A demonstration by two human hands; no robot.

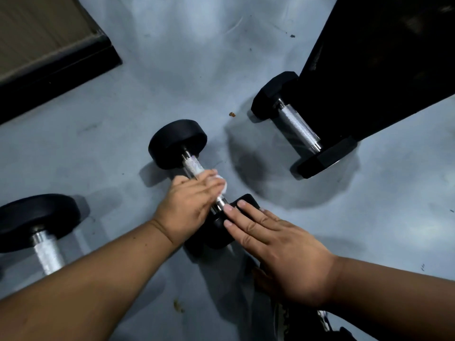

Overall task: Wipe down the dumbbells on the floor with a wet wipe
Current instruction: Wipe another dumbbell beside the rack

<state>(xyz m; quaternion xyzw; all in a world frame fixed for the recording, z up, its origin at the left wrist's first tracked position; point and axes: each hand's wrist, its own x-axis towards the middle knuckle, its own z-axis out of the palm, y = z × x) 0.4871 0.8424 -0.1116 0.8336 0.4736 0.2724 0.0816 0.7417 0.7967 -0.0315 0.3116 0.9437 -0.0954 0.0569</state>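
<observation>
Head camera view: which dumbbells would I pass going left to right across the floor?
Round-headed dumbbell at the left edge → middle dumbbell being wiped with the wet wipe → hex dumbbell against the black bench.

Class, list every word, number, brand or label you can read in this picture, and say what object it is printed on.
None can be read.
The round-headed dumbbell being wiped shows no weight marking.
The hexagonal dumbbell shows none either.
The third dumbbell, at the left edge, also shows none.

Open floor [192, 70] ahead — bench [381, 57] right.
</observation>
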